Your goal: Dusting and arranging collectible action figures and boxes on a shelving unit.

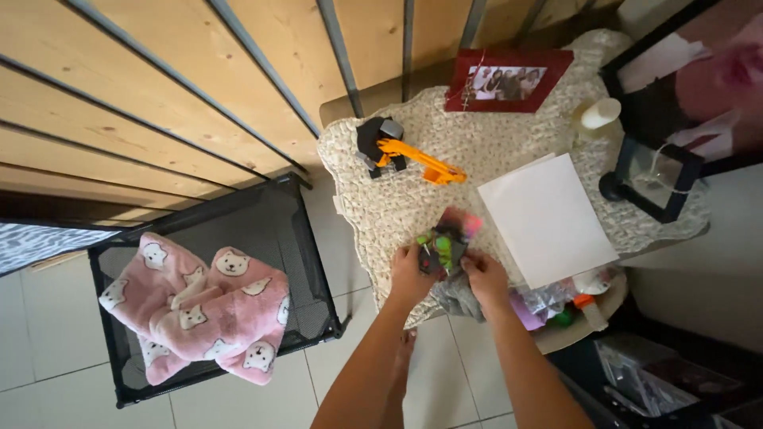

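My left hand (pixel 410 274) and my right hand (pixel 483 275) both grip a small multicoloured toy (pixel 445 242) with green, pink and dark parts, held over the near edge of a table covered with a cream quilted cloth (pixel 397 199). A grey cloth (pixel 459 298) hangs just under my right hand. Further back on the cloth lies an orange and black toy excavator (pixel 401 151). A white sheet (pixel 547 218) lies right of my hands.
A red photo frame (pixel 505 81) and a white candle (pixel 600 114) stand at the back of the table, a black lantern (pixel 656 179) at its right. To the left sits a black mesh pet cot (pixel 262 230) with a pink bear-print blanket (pixel 199 314). Wooden stairs with metal railing (pixel 159 95) rise behind.
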